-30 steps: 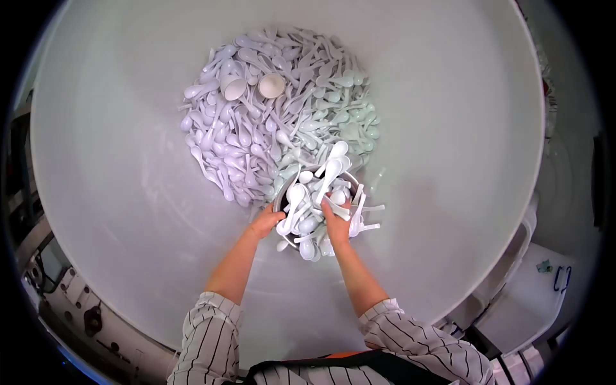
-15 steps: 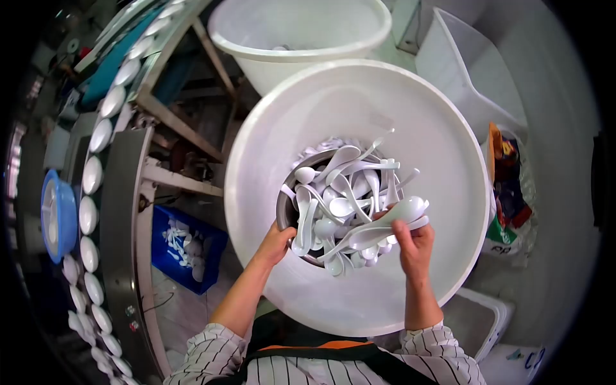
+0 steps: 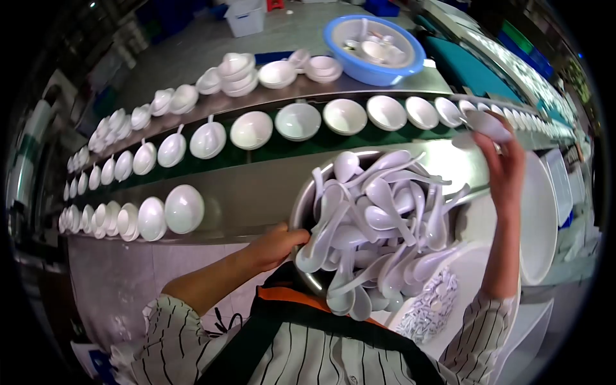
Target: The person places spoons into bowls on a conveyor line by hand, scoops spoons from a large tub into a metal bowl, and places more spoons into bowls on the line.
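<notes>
My left hand (image 3: 277,246) grips the near left rim of a steel bowl (image 3: 299,212), thumb over the edge. White ceramic spoons (image 3: 378,208) heap above its rim, handles pointing every way. Out to the right, my raised right hand (image 3: 505,153) is closed on white spoons (image 3: 487,126); how many it holds cannot be made out. These are above the right part of a row of white bowls (image 3: 344,117) on a green conveyor belt (image 3: 260,154). Several bowls on the belt's left side have a spoon in them, its handle sticking up.
More white bowls (image 3: 184,208) line the steel ledge on the near left. Stacked bowls (image 3: 237,74) and a blue basin (image 3: 337,61) stand on the far ledge. A large white tub (image 3: 476,269) with spoons at its bottom is below right.
The view has turned from the tub to the conveyor. The steel bowl, still held by my left hand, is out of the tub; my right hand has carried its spoons out over the belt.
</notes>
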